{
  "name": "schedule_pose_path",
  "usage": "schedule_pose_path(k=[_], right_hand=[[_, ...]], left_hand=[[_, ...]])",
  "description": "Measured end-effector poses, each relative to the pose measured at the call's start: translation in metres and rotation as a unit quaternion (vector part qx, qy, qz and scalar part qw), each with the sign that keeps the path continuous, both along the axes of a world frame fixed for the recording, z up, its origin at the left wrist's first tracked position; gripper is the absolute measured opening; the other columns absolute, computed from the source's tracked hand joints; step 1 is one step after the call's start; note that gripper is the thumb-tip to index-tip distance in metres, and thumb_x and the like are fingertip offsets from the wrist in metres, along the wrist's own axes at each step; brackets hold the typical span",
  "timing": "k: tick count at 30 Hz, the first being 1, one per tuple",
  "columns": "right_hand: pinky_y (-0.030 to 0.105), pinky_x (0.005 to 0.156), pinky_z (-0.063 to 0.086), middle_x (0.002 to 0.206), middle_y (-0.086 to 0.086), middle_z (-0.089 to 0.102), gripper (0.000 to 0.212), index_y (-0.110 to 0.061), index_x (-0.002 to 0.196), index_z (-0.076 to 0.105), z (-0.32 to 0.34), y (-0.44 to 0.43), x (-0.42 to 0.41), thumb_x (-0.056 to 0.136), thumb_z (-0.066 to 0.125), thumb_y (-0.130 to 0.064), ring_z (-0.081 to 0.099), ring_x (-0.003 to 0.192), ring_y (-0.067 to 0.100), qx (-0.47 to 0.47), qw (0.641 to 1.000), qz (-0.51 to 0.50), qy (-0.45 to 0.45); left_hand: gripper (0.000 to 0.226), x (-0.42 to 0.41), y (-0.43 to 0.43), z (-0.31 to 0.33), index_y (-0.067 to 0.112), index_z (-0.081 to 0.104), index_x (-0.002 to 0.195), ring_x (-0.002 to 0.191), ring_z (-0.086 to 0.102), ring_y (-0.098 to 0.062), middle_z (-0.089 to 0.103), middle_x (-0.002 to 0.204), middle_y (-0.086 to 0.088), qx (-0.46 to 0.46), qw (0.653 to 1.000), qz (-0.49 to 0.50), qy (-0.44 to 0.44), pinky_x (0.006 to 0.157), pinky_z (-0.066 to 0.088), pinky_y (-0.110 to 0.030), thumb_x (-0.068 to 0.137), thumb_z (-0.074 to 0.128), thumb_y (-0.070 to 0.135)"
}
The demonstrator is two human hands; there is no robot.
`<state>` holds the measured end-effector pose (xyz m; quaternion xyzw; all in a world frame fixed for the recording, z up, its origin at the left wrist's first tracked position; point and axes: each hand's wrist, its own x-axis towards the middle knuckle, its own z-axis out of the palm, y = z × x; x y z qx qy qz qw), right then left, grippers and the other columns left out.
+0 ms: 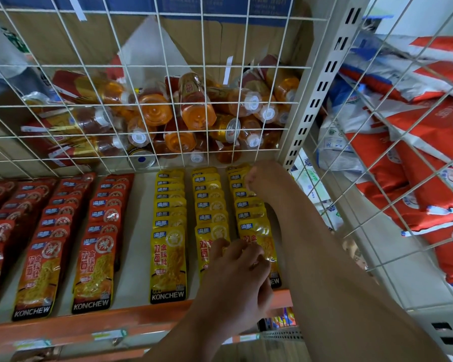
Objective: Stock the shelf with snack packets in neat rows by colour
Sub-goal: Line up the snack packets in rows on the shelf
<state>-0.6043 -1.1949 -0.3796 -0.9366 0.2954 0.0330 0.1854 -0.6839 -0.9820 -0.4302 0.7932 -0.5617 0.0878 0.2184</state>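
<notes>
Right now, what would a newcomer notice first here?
Rows of red packets on the left and yellow packets beside them fill the shelf. The left hand is at the front of the rightmost yellow row, the right hand at its back. Behind the wire mesh lies a heap of orange bottles.

Even soft light, wide-angle bending at edges, slight blur

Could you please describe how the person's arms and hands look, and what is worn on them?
The left arm and the right arm are bare: no sleeves in view. The left hand and the right hand wear no gloves, watch or bracelet. Any ring is too blurred to tell.
</notes>
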Motion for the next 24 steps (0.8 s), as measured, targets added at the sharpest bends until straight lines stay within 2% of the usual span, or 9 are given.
schedule_pose_path(k=[4,7,13,16,19,22,24], right_hand=[[0.034,0.085,0.057,0.1,0.008,0.072,0.025,-0.012,0.095,0.076,0.003,0.003,-0.006,0.092,0.052,-0.011,0.067,0.092,0.023,0.002,1.0,0.018,-0.021],[0.031,0.079,0.054,0.098,0.006,0.071,0.025,-0.015,0.092,0.076,0.003,0.002,-0.008,0.09,0.051,-0.012,0.066,0.09,0.022,0.019,0.999,-0.017,-0.045],[0.034,0.076,0.055,0.089,0.002,0.07,0.024,-0.019,0.088,0.074,0.008,0.001,-0.02,0.092,0.051,-0.015,0.065,0.08,0.019,0.025,0.993,-0.067,-0.097],[0.041,0.077,0.059,0.089,0.007,0.07,0.024,-0.014,0.087,0.077,0.022,0.001,-0.031,0.09,0.053,-0.009,0.065,0.077,0.025,0.016,0.993,-0.055,-0.099],[0.044,0.076,0.059,0.094,0.012,0.072,0.025,-0.009,0.09,0.077,0.033,-0.006,-0.048,0.087,0.052,-0.004,0.068,0.082,0.032,0.027,0.984,-0.103,-0.142],[0.039,0.073,0.058,0.101,0.013,0.072,0.028,-0.01,0.097,0.075,0.042,-0.016,-0.054,0.089,0.049,-0.005,0.067,0.086,0.033,0.038,0.973,-0.159,-0.162],[0.031,0.068,0.051,0.109,0.012,0.07,0.032,-0.011,0.105,0.076,0.049,-0.021,-0.052,0.092,0.048,-0.001,0.067,0.091,0.031,0.053,0.977,-0.164,-0.128]], left_hand=[[0.014,0.0,0.0,-0.001,0.022,0.069,0.079,0.092,0.058,-0.019,0.062,0.094,0.008,0.006,1.0,-0.01,0.004,0.086,0.041,-0.044,0.084,0.058,0.029],[0.016,0.0,0.0,-0.001,0.022,0.07,0.078,0.092,0.058,-0.017,0.063,0.092,0.009,0.007,1.0,-0.014,0.005,0.086,0.041,-0.044,0.085,0.057,0.029],[0.015,0.0,0.0,0.0,0.023,0.07,0.076,0.092,0.059,-0.017,0.065,0.092,0.01,0.002,1.0,-0.016,0.002,0.086,0.041,-0.044,0.083,0.059,0.029],[0.013,-0.002,0.0,0.001,0.022,0.07,0.08,0.093,0.058,-0.018,0.064,0.096,0.009,-0.001,1.0,-0.013,0.002,0.086,0.04,-0.044,0.084,0.059,0.028],[0.011,-0.001,0.001,0.0,0.022,0.069,0.086,0.094,0.057,-0.019,0.062,0.101,0.006,-0.013,1.0,-0.011,0.011,0.086,0.04,-0.043,0.083,0.06,0.028],[0.014,-0.001,0.0,-0.002,0.022,0.07,0.092,0.096,0.058,-0.021,0.062,0.106,0.005,-0.03,0.999,-0.014,0.015,0.087,0.041,-0.045,0.081,0.063,0.028],[0.016,-0.001,0.0,-0.002,0.023,0.072,0.094,0.098,0.059,-0.021,0.063,0.107,0.005,-0.037,0.999,-0.012,0.018,0.088,0.042,-0.046,0.08,0.065,0.029]])
